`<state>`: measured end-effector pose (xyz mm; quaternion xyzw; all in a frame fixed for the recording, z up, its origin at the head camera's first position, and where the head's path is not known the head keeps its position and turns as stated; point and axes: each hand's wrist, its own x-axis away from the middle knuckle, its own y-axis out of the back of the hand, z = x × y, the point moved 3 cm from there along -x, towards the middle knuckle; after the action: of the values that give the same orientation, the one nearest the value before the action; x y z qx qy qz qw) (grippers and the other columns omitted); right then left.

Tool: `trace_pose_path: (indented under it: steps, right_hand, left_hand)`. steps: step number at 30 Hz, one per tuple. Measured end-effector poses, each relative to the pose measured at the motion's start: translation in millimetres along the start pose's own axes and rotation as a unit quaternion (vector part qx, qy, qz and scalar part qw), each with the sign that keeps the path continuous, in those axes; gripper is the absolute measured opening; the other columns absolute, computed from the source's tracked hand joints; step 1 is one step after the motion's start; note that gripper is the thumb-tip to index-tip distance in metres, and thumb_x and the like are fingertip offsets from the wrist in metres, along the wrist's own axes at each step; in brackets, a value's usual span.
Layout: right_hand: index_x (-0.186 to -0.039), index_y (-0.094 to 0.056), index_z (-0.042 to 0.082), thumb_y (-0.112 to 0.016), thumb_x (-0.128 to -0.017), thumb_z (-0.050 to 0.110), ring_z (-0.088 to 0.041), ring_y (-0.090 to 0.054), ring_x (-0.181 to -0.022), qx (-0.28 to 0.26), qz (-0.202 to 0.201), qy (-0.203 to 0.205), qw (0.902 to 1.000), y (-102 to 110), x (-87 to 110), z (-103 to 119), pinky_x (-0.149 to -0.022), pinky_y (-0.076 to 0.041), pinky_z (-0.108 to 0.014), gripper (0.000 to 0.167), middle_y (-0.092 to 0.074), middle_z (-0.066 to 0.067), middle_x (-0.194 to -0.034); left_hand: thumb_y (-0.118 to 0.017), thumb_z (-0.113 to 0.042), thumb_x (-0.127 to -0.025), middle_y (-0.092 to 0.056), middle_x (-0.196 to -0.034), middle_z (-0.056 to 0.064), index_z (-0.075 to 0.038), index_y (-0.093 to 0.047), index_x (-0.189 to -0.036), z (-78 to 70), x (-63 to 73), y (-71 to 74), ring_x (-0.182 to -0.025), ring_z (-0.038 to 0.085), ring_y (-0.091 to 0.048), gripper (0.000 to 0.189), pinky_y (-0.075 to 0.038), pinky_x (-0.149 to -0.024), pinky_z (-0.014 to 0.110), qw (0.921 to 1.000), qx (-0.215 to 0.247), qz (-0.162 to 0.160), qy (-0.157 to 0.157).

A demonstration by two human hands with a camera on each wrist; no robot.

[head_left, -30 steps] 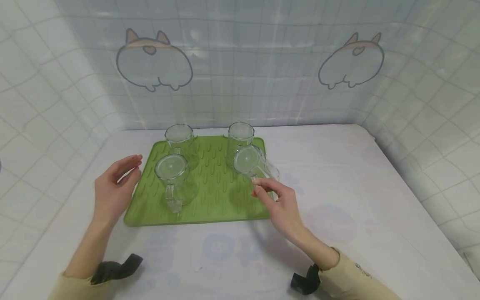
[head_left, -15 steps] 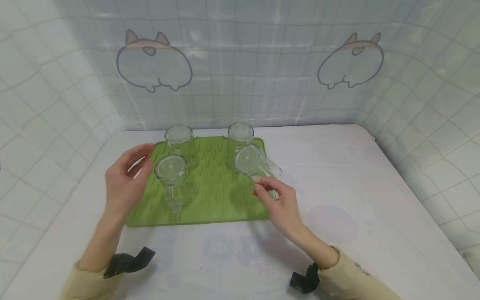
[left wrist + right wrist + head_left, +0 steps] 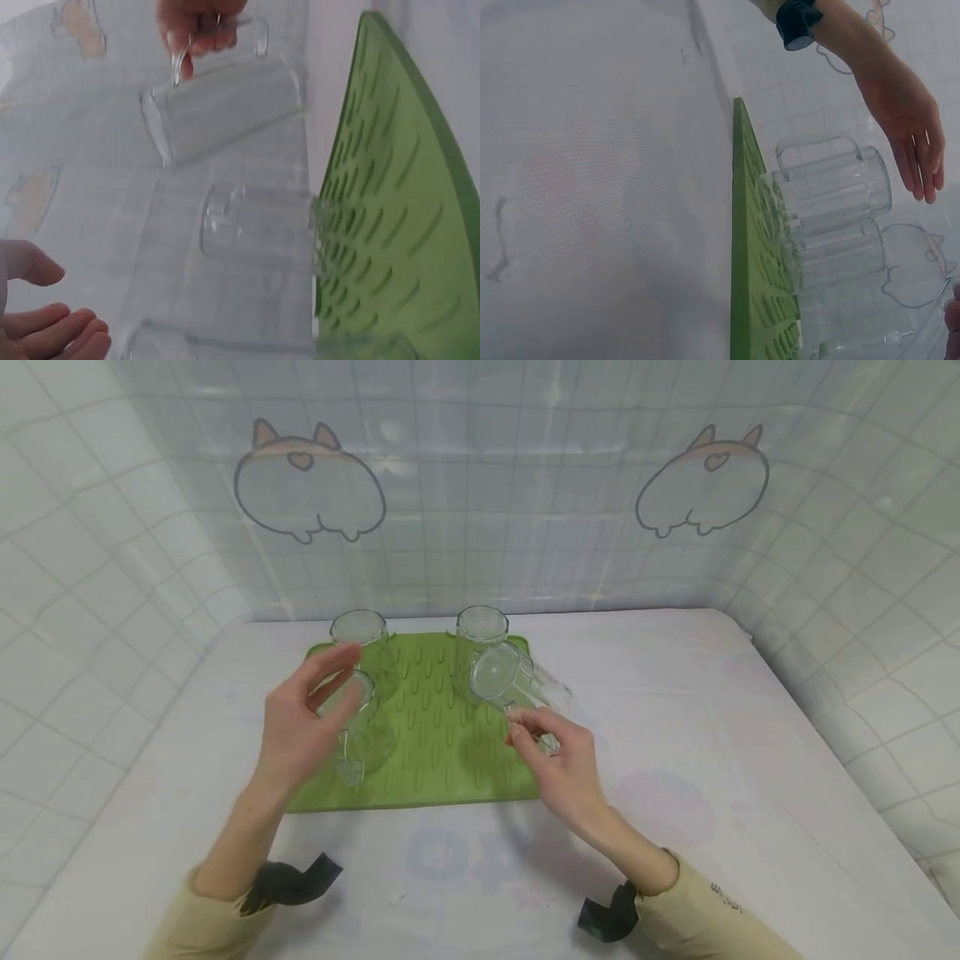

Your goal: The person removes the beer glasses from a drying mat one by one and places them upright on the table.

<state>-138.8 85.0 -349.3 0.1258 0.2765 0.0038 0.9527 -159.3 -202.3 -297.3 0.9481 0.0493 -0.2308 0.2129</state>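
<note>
My right hand (image 3: 558, 756) pinches the handle of a clear glass mug (image 3: 528, 681). This mug is tilted in the air above the mat's right side; its flat base faces up and to the left. My left hand (image 3: 303, 727) is in the air with fingers relaxed, thumb apart, holding nothing. It overlaps the front left mug (image 3: 367, 752), which stands upside down on the green drying mat (image 3: 450, 768). In the right wrist view, my left hand (image 3: 907, 112) is above the standing mugs, fingers extended. Only a sliver of my right hand (image 3: 952, 322) shows there.
Two more glass mugs stand along the mat's back edge, a back left mug (image 3: 360, 627) and a back right mug (image 3: 482, 623). A white cloth (image 3: 675, 710) covers the table. Behind it rises a tile-patterned curtain (image 3: 510, 485) with cartoon prints.
My left hand has moved right, from beside the mat's left edge to over the front left mug. The held mug has tipped slightly further, its rim end swinging right; my right hand has barely moved.
</note>
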Motion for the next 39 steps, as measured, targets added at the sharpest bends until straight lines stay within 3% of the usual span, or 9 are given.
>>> trace_pose_path:
  steps: [7, 12, 17, 23, 31, 39]
  right_hand:
    - [-0.105, -0.075, 0.004, -0.065, -0.092, -0.003, -0.012, -0.063, -0.075, 0.001, 0.003, 0.027, 0.9996, 0.1, -1.5, 5.5, -0.066, -0.055, -0.023, 0.017, -0.071, -0.003, -0.081]
    - [-0.104, -0.075, 0.005, -0.065, -0.091, -0.004, -0.012, -0.060, -0.073, 0.004, 0.005, 0.049, 0.9988, -1.3, -3.7, 7.8, -0.064, -0.055, -0.025, 0.018, -0.070, -0.002, -0.080]
    - [-0.102, -0.076, 0.005, -0.066, -0.091, -0.004, -0.012, -0.060, -0.072, 0.015, 0.003, 0.064, 0.9978, -2.4, -6.1, 9.3, -0.062, -0.055, -0.026, 0.018, -0.071, -0.001, -0.080]
    - [-0.101, -0.075, 0.006, -0.066, -0.090, -0.004, -0.011, -0.060, -0.072, 0.021, 0.003, 0.070, 0.9973, -2.7, -5.6, 9.6, -0.063, -0.055, -0.027, 0.018, -0.070, 0.001, -0.079]
    - [-0.100, -0.075, 0.005, -0.065, -0.090, -0.003, -0.011, -0.062, -0.074, 0.040, 0.004, 0.087, 0.9954, -1.4, -3.8, 10.7, -0.066, -0.055, -0.019, 0.016, -0.070, -0.001, -0.081]
    - [-0.101, -0.074, 0.002, -0.066, -0.088, -0.006, -0.013, -0.068, -0.078, 0.044, 0.012, 0.131, 0.9904, -4.4, 1.0, 16.4, -0.071, -0.060, -0.019, 0.018, -0.073, -0.005, -0.087]
  left_hand:
    - [-0.069, -0.015, -0.095, -0.058, -0.140, 0.004, -0.012, -0.055, -0.141, -8.8, 0.9, -25.0, -0.129, 0.021, -0.057, 0.049, -0.050, -0.105, 0.020, 0.9955, -0.022, 0.080, 0.047]
    - [-0.073, -0.020, -0.092, -0.057, -0.142, 0.004, -0.011, -0.053, -0.142, -14.3, -0.1, -42.2, -0.131, 0.023, -0.056, 0.055, -0.052, -0.105, 0.026, 0.9916, -0.025, 0.112, 0.060]
    - [-0.076, -0.023, -0.090, -0.059, -0.141, 0.006, -0.008, -0.054, -0.141, -17.5, -2.2, -56.1, -0.129, 0.024, -0.058, 0.057, -0.053, -0.105, 0.029, 0.9914, -0.024, 0.118, 0.051]
    - [-0.077, -0.029, -0.089, -0.058, -0.142, 0.006, -0.012, -0.053, -0.142, -19.5, -1.6, -68.9, -0.130, 0.026, -0.057, 0.061, -0.054, -0.106, 0.034, 0.9882, -0.017, 0.137, 0.068]
    - [-0.078, -0.029, -0.088, -0.058, -0.141, 0.008, -0.010, -0.053, -0.142, -20.2, 3.7, -77.6, -0.128, 0.027, -0.058, 0.063, -0.053, -0.107, 0.035, 0.9869, 0.001, 0.144, 0.074]
    - [-0.079, -0.034, -0.087, -0.056, -0.143, 0.008, -0.011, -0.049, -0.145, -20.2, 8.9, -85.2, -0.129, 0.026, -0.057, 0.070, -0.053, -0.107, 0.035, 0.9862, 0.024, 0.147, 0.072]
